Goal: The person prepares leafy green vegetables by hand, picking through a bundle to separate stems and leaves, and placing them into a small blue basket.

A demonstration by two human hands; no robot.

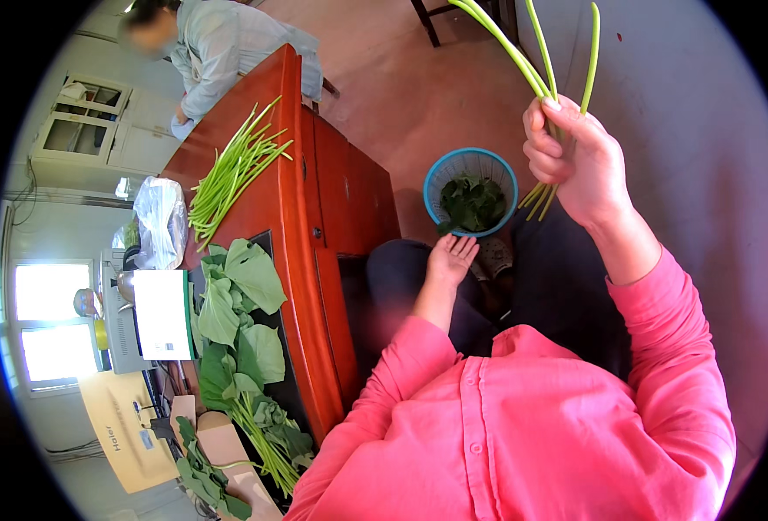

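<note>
My right hand (576, 153), raised on the right, is closed around several long green leaf stalks (543, 45). They stick out above and below the fist. My left hand (452, 259) is palm up with its fingers spread, just below the rim of a blue plastic basket (431, 179). Dark green leaves (475, 200) lie inside the basket, which stands on the floor before my knees. One leaf (446, 228) hangs over the rim by my left fingertips; whether they touch it cannot be told.
A red wooden desk (322, 273) at left carries a pile of bare stalks (237, 169), leafy stems (247, 352), a plastic bag (160, 221) and a Haier-marked panel (123, 430). Another person (227, 52) leans at its far end. A wall (684, 195) rises at right.
</note>
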